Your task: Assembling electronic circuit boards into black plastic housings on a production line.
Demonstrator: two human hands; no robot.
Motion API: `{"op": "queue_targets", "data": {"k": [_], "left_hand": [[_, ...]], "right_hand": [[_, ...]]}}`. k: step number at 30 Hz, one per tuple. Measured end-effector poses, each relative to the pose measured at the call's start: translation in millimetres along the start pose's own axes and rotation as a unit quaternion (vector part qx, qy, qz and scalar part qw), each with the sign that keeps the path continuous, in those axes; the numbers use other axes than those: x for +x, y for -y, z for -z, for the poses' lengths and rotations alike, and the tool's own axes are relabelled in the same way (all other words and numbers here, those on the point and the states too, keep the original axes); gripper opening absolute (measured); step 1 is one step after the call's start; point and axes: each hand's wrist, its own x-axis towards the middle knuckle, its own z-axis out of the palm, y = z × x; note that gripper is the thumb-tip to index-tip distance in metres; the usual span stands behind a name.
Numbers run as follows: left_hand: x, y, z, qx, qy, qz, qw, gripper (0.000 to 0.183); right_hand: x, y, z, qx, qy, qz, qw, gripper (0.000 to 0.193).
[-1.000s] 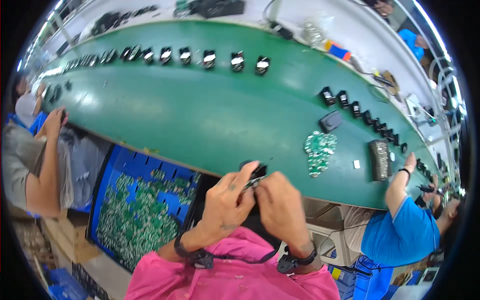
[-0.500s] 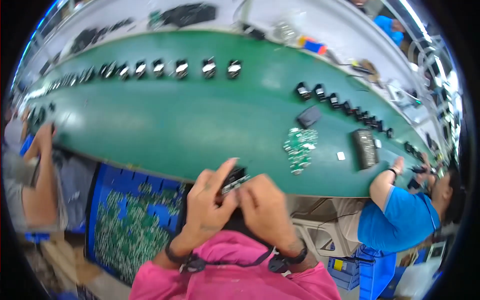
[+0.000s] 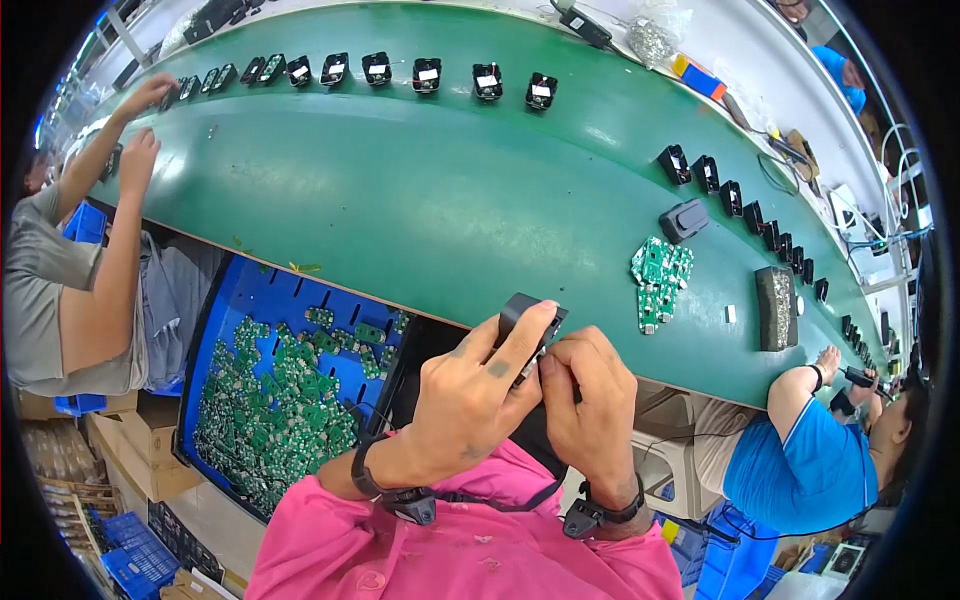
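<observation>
Left hand (image 3: 478, 392) grasps a small black case (image 3: 515, 308), index finger laid along its top, thumb underneath. Case is tilted, at the near edge of the counter (image 3: 420, 200), in front of the pink shirt (image 3: 480, 565). Right hand (image 3: 592, 395) sits at the case's right side, fingers curled, thumb and index tips together against it; cannot tell if they pinch a part, contact spot is mostly hidden. Black straps on both wrists.

Right of the hands, on the counter: loose pile of green circuit boards (image 3: 660, 280), dark grey box (image 3: 684, 220) just beyond it, small white piece (image 3: 731, 314), then a dark speckled block (image 3: 775, 310). Row of black cases (image 3: 732, 198) runs along the right rear; second row of open cases (image 3: 427, 76), several with white patches, along the far side.

Lower left, below counter level: blue tray (image 3: 250, 290) with a big heap of green boards (image 3: 275, 420).

Co-worker in grey (image 3: 35, 335) at left, both arms over the counter. Another in blue (image 3: 800, 465) at right, one hand by the edge.
</observation>
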Motion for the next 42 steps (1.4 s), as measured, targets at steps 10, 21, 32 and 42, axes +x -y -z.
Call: {"op": "queue_targets", "data": {"k": [10,21,32,42], "left_hand": [[13.2,4.9,6.2,-0.217,0.058,0.166,0.960,0.053],[10.3,21.3,8.2,-0.395,0.217,0.289,0.845,0.070],[0.1,12.2,-5.5,-0.275,0.135,0.124,0.944,0.058],[3.5,1.3,-25.3,-0.078,-0.006,-0.001,0.997,0.053]], "right_hand": [[-12.1,-30.6,-2.0,0.153,-0.017,-0.147,0.977,0.012],[-22.7,-37.2,-3.3,0.160,-0.011,-0.161,0.974,0.010],[-29.7,-35.3,7.0,0.433,-0.032,-0.177,0.883,0.031],[-30.6,-8.7,-11.8,0.475,-0.155,-0.234,0.834,0.017]]}}
